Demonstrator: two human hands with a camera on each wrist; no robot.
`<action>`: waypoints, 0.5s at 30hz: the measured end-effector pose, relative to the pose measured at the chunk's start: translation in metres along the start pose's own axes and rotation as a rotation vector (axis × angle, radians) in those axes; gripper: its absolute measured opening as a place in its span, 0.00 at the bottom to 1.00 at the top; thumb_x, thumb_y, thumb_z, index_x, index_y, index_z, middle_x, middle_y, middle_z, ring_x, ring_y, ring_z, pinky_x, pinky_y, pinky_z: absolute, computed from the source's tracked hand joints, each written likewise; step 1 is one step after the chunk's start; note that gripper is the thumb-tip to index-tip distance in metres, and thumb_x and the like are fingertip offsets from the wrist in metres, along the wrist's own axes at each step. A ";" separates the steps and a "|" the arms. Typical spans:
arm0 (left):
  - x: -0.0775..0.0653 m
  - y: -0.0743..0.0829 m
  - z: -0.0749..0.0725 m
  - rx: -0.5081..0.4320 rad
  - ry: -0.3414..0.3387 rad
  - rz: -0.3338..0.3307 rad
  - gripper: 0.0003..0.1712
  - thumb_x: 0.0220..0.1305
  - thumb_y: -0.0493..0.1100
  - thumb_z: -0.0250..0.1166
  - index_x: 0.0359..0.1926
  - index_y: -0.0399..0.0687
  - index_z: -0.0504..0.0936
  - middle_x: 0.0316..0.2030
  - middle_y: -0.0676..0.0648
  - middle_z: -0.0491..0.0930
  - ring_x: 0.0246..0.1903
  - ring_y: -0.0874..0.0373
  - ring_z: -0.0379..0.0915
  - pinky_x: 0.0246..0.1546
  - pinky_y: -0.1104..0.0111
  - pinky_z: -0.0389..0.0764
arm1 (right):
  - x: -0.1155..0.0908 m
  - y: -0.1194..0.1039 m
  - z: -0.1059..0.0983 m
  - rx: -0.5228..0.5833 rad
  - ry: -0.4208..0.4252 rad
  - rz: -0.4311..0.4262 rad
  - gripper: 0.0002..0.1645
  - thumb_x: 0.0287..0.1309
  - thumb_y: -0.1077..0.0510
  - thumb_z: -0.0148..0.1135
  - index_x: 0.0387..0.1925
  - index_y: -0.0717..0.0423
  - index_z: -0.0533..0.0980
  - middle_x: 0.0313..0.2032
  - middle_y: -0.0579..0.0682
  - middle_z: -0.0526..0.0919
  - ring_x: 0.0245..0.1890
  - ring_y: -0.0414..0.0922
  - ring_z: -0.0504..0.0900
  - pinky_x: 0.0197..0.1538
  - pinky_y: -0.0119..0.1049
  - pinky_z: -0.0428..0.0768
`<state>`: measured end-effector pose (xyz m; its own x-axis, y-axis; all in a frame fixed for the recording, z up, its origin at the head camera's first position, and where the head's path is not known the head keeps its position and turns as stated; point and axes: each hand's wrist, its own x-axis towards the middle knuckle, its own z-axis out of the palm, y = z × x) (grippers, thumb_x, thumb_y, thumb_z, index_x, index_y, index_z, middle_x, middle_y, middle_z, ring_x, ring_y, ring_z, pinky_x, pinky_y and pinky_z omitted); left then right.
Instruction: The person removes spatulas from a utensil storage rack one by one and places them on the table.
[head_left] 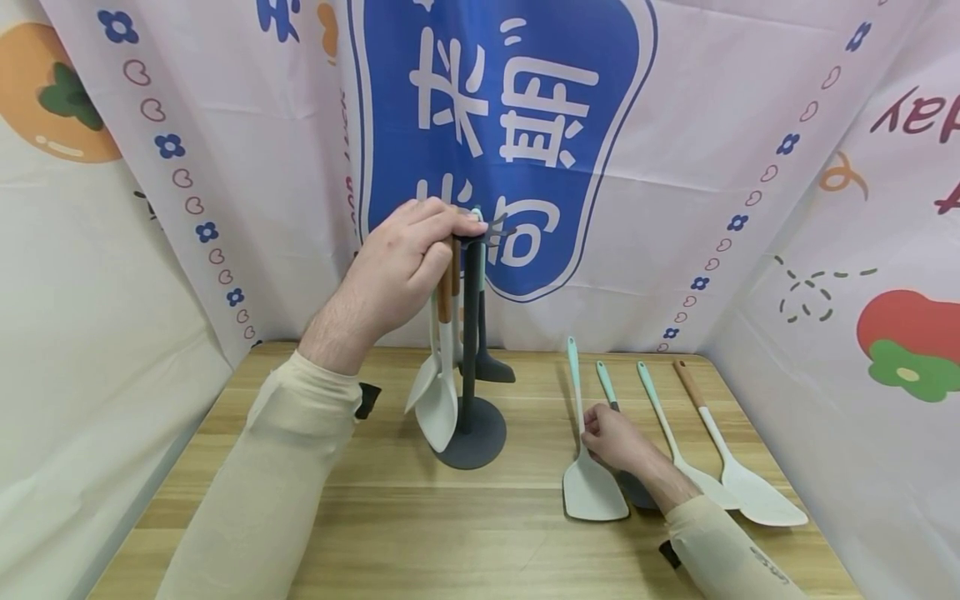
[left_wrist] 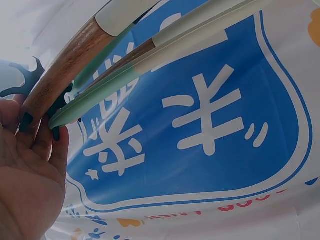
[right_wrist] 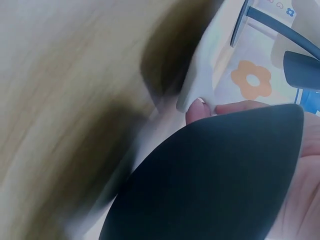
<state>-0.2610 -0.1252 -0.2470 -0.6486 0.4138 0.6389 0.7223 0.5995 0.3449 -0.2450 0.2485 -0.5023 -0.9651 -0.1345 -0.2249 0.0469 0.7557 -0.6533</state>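
Note:
My left hand point(head_left: 408, 254) grips the top of a dark grey utensil stand point(head_left: 470, 350), its fingers laid over the hooks. White utensils with wooden and mint handles hang there, among them a white spoon point(head_left: 437, 412), plus a dark grey ladle point(head_left: 495, 368). In the left wrist view a wooden handle point(left_wrist: 70, 67) hangs by the fingers. My right hand point(head_left: 622, 442) pinches the neck of a white spatula point(head_left: 595, 492) with a mint handle, lying on the table. A dark utensil head point(right_wrist: 215, 175) covers much of the right wrist view, below that hand.
Right of the right hand lie a white utensil point(head_left: 705, 483) with a mint handle and a white turner point(head_left: 761, 496) with a wooden handle. A dark utensil's mint handle point(head_left: 604, 383) shows beside the hand. Printed cloth point(head_left: 675, 100) walls the wooden table point(head_left: 420, 533) at back and sides.

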 end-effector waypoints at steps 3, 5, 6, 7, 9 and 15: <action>0.000 0.000 0.000 0.000 -0.001 -0.003 0.28 0.88 0.43 0.48 0.71 0.57 0.91 0.69 0.48 0.90 0.73 0.47 0.79 0.98 0.52 0.57 | 0.000 0.000 0.000 -0.020 -0.003 0.010 0.14 0.84 0.68 0.62 0.63 0.73 0.77 0.49 0.63 0.90 0.41 0.46 0.90 0.40 0.38 0.92; 0.000 0.000 0.000 -0.001 -0.001 -0.004 0.28 0.88 0.43 0.48 0.71 0.57 0.91 0.69 0.48 0.90 0.73 0.47 0.79 0.98 0.52 0.58 | -0.001 0.001 0.000 -0.038 -0.004 0.014 0.15 0.84 0.67 0.63 0.63 0.72 0.77 0.49 0.63 0.91 0.41 0.47 0.90 0.40 0.38 0.91; 0.000 0.000 0.000 -0.001 0.000 -0.005 0.28 0.88 0.43 0.48 0.71 0.57 0.91 0.69 0.48 0.90 0.73 0.47 0.79 0.98 0.52 0.58 | -0.002 0.001 0.000 -0.048 -0.007 0.015 0.15 0.84 0.67 0.63 0.63 0.72 0.77 0.49 0.63 0.91 0.40 0.47 0.90 0.39 0.38 0.91; 0.000 0.000 0.000 0.000 0.000 -0.006 0.28 0.88 0.43 0.48 0.71 0.57 0.91 0.69 0.48 0.90 0.73 0.47 0.79 0.98 0.52 0.58 | -0.002 0.000 0.000 -0.054 -0.009 0.018 0.15 0.84 0.67 0.63 0.63 0.72 0.77 0.48 0.63 0.91 0.40 0.47 0.89 0.39 0.38 0.90; 0.000 0.000 0.001 0.000 0.002 -0.006 0.28 0.88 0.43 0.48 0.71 0.57 0.91 0.69 0.48 0.90 0.73 0.47 0.79 0.98 0.52 0.59 | -0.003 0.000 0.000 -0.059 -0.017 0.022 0.14 0.85 0.66 0.62 0.63 0.71 0.77 0.47 0.61 0.91 0.38 0.46 0.88 0.37 0.37 0.88; 0.000 0.000 0.001 0.001 0.004 -0.004 0.29 0.87 0.43 0.48 0.71 0.57 0.91 0.69 0.48 0.90 0.73 0.47 0.79 0.97 0.52 0.59 | -0.004 0.000 0.000 -0.063 -0.036 0.030 0.13 0.86 0.66 0.60 0.62 0.71 0.78 0.40 0.55 0.88 0.33 0.44 0.83 0.32 0.33 0.79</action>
<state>-0.2610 -0.1246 -0.2472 -0.6505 0.4083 0.6404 0.7193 0.6020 0.3469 -0.2409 0.2487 -0.5011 -0.9536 -0.1333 -0.2700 0.0579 0.7987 -0.5990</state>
